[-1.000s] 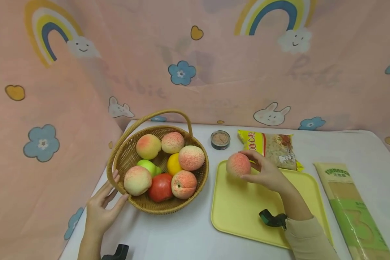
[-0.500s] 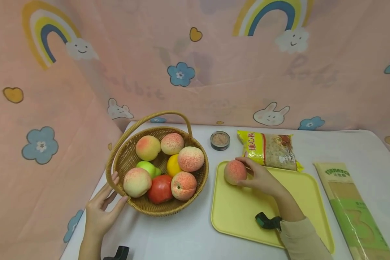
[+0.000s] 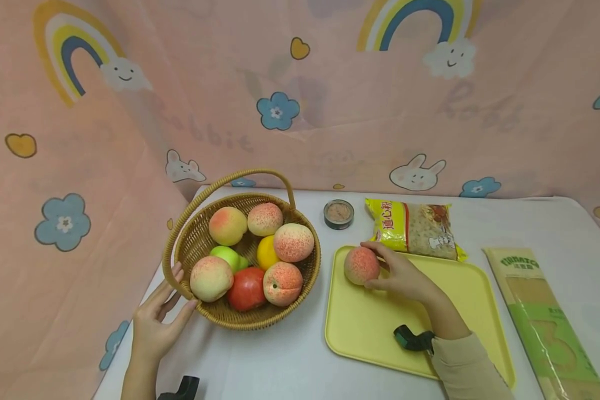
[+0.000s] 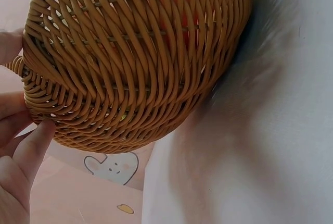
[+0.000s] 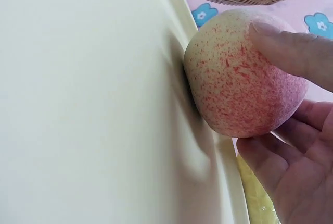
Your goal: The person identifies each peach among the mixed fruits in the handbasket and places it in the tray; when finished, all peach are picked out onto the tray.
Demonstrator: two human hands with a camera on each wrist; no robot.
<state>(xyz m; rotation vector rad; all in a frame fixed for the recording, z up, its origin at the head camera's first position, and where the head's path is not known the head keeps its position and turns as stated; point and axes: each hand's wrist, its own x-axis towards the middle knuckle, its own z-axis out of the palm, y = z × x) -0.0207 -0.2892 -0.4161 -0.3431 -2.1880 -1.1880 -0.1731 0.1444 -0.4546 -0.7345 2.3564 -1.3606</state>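
My right hand (image 3: 405, 275) holds a pink and cream peach (image 3: 362, 265) between thumb and fingers at the far left corner of the yellow tray (image 3: 370, 333). In the right wrist view the peach (image 5: 239, 78) sits close against the tray's surface; whether it bears its weight there I cannot tell. My left hand (image 3: 152, 328) holds the near left rim of a wicker basket (image 3: 250, 324), by the handle's foot. The left wrist view shows the thumb on the weave. Inside the basket lie several peaches (image 3: 294, 243), a green pear (image 3: 227, 257), a yellow fruit (image 3: 268, 253) and a red fruit (image 3: 247, 289).
Behind the tray lies a yellow bag of pasta (image 3: 415, 229). A small round tin (image 3: 338, 214) stands between basket and bag. To the right of the tray is a long green and tan packet (image 3: 545, 328). A patterned pink cloth (image 3: 330, 111) hangs behind the table.
My right hand has lowered the peach slightly leftward and toward me onto or near the tray, then stayed put. The left hand and the basket have not visibly moved.
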